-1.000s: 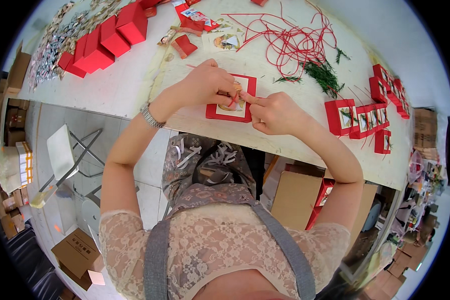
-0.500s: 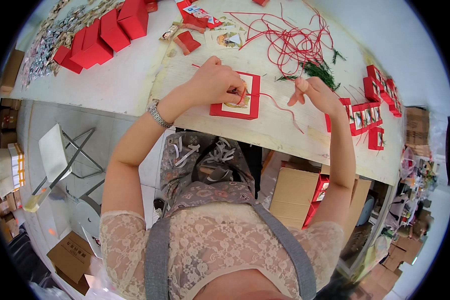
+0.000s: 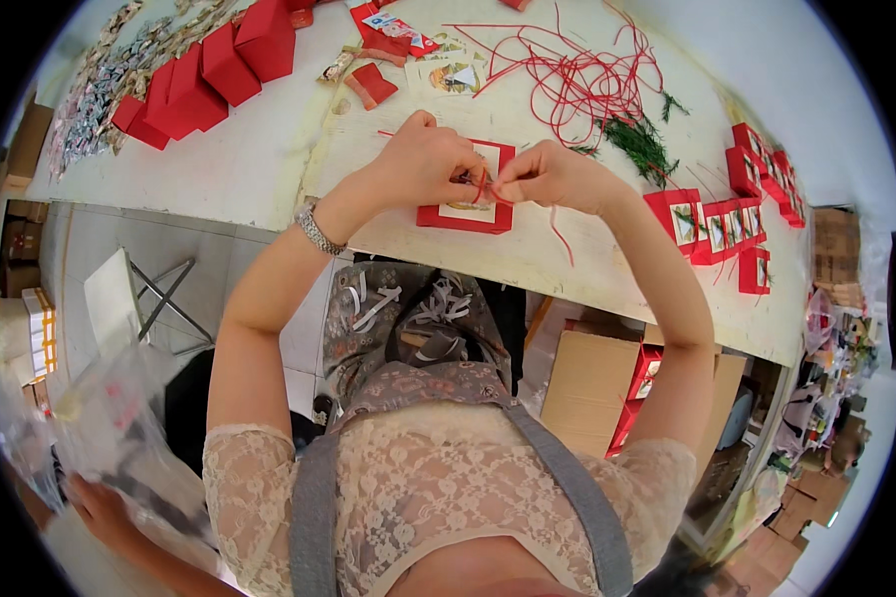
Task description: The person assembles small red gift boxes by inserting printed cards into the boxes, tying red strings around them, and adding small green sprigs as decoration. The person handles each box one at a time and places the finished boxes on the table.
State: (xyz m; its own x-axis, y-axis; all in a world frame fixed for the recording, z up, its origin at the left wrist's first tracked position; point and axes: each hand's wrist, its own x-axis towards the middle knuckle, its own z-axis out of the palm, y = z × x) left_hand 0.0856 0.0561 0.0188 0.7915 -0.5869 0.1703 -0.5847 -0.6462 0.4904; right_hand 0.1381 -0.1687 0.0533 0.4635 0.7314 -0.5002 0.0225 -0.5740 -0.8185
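A red box [image 3: 460,220] with a pale picture label lies flat near the table's front edge. Red cord [image 3: 563,239] runs across it, one tail trailing to the right. Over the label, my left hand [image 3: 430,164] pinches the cord where it crosses the box. Close beside it, my right hand [image 3: 553,177] has thumb and forefinger closed on the cord too. The fingertips of both hands nearly meet, and they partly hide the label and the crossing point.
Tangled red cord [image 3: 587,85] and green sprigs [image 3: 639,149] lie beyond my right hand. Finished-looking boxes [image 3: 732,231] line the right side; plain red boxes [image 3: 201,92] stand at far left. Another person's arm [image 3: 114,517] with clear plastic is at lower left.
My right hand has moved left to the box and now pinches the cord close to my left hand. Another person's arm and clear plastic have come into view at lower left.
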